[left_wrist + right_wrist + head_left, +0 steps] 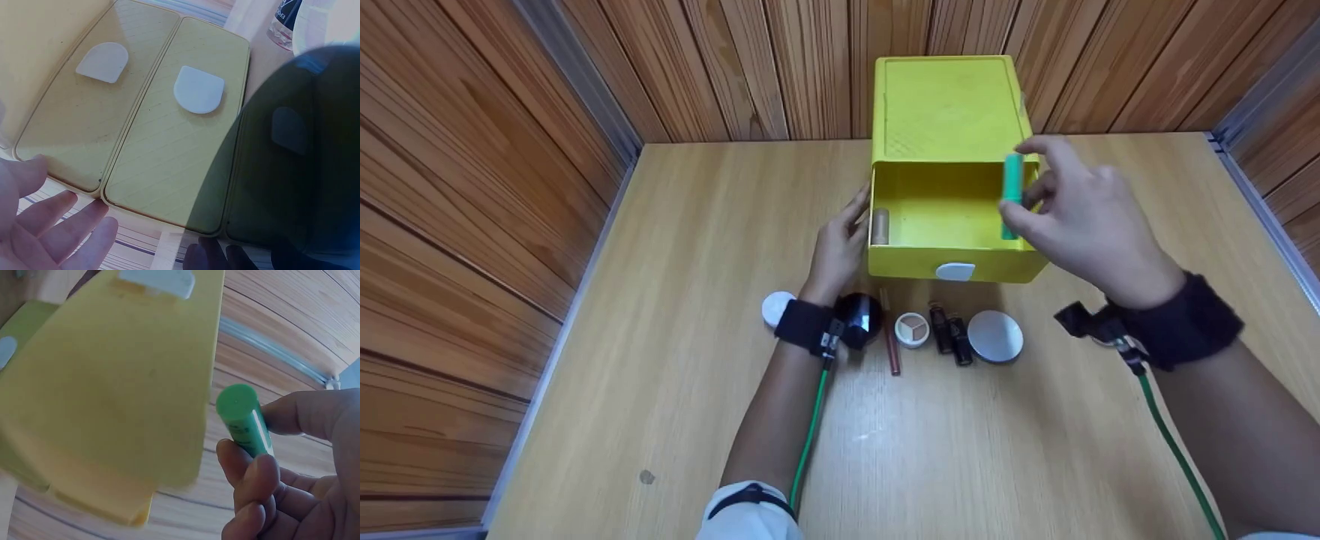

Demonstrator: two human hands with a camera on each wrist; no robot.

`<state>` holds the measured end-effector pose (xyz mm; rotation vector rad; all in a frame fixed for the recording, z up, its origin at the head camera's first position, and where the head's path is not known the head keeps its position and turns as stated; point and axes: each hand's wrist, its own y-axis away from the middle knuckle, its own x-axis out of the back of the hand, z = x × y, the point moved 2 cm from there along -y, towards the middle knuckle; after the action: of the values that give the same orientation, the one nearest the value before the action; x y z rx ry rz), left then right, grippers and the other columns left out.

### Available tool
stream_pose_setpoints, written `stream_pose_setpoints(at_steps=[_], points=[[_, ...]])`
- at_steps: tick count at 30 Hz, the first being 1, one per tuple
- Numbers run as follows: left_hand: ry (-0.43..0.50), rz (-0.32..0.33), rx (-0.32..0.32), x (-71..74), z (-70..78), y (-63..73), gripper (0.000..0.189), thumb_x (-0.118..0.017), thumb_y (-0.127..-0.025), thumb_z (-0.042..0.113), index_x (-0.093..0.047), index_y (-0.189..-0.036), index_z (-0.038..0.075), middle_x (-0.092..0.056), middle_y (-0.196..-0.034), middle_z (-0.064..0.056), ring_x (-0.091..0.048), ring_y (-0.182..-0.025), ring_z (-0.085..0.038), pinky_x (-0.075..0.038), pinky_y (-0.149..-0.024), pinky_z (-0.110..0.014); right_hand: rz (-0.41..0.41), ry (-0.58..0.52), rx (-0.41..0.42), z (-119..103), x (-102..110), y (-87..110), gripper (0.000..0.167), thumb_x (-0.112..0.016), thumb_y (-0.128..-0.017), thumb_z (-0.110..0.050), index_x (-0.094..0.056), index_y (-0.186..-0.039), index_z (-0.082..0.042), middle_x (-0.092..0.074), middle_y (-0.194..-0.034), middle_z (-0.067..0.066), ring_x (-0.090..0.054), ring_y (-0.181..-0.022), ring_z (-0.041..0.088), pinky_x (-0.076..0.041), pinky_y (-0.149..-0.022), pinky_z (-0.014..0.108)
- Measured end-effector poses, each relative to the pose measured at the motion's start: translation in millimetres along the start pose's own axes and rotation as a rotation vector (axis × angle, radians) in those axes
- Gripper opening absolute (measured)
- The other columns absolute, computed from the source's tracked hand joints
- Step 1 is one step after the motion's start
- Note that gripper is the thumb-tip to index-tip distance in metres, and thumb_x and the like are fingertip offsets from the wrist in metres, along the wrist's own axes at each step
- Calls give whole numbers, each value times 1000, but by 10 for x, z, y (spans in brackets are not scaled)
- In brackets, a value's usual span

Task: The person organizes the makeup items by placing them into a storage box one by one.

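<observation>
A yellow drawer unit (952, 109) stands at the back of the table, its top drawer (907, 264) pulled out. In the head view my right hand (1099, 217) pinches a small green cylindrical tube (1012, 178) between thumb and fingers, above the drawer's right side. The right wrist view shows the green tube (247, 419) with its round end facing the camera. A beige tube (880, 227) stands at the drawer's left inner wall. My left hand (838, 251) rests along the drawer unit's left side; its fingers (53, 211) are fairly straight in the left wrist view.
In front of the drawer unit lie a white round case (776, 307), a black round compact (859, 319), a brown pencil (892, 349), a three-colour pot (912, 330), two dark bottles (961, 343) and a silver round compact (995, 337). Wood-panelled walls enclose the table.
</observation>
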<state>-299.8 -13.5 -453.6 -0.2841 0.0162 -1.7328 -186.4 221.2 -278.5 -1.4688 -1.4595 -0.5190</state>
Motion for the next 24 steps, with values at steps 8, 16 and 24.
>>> stream_pose_setpoints(at_steps=[8, 16, 24], points=[[5, 10, -20, -16, 6, -5, 51, -51, -101, 12, -40, -147, 32, -37, -151, 9, -40, -132, -8, -40, -99, -19, -108, 50, 58, -166, -324, -286, 55, -62, -91, -18, -43, -142, -9, -69, -80, 3, -53, -49, 15, -43, -46, 30], [-30, 5, 2, -28, 32, -30, 51, -51, -102, 16, -38, -149, 30, -36, -151, 12, -39, -133, -7, -39, -101, -20, -261, 78, 12, -265, -554, -438, 53, -63, -93, -24, -46, -141, -10, -60, -67, 3, -49, -49, 19, -40, -46, 30], [0, -6, 6, -74, 30, -41, 51, -51, -101, 15, -38, -148, 31, -36, -153, 5, -39, -132, -5, -39, -100, -18, -429, 83, -83, -298, -675, -532, 57, -67, -91, -24, -47, -141, -7, -59, -76, 7, -51, -57, 20, -38, -48, 29]])
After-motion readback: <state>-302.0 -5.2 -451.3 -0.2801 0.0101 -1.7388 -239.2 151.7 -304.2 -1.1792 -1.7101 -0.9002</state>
